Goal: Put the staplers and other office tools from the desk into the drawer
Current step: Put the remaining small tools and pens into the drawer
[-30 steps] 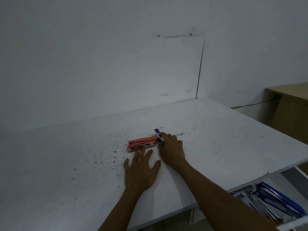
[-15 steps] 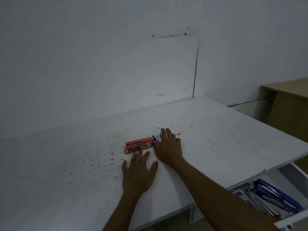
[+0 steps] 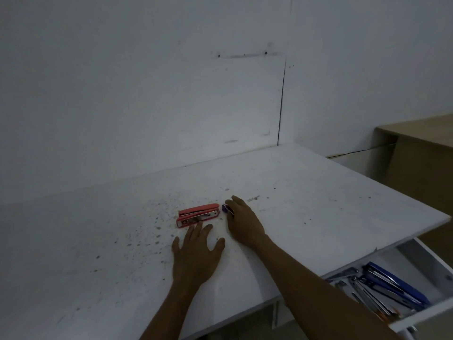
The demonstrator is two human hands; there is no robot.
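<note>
A red stapler [image 3: 198,215] lies on the white desk [image 3: 318,192], near its middle. My left hand [image 3: 196,256] rests flat on the desk just in front of the stapler, fingers spread, holding nothing. My right hand [image 3: 244,222] lies to the right of the stapler, fingers curled over a small purple and silver tool [image 3: 226,208] that is mostly hidden under them. The open drawer [image 3: 421,315] sits at the lower right under the desk edge, with blue staplers [image 3: 397,285] and several metal tools inside.
Dark specks are scattered over the desk left of the stapler. A white wall stands behind the desk. A wooden cabinet [image 3: 421,153] stands at the far right beyond the desk's edge.
My right hand has closed more tightly over the small purple tool, now mostly hidden. The left hand stays flat and the red stapler has not moved. The view has shifted slightly.
</note>
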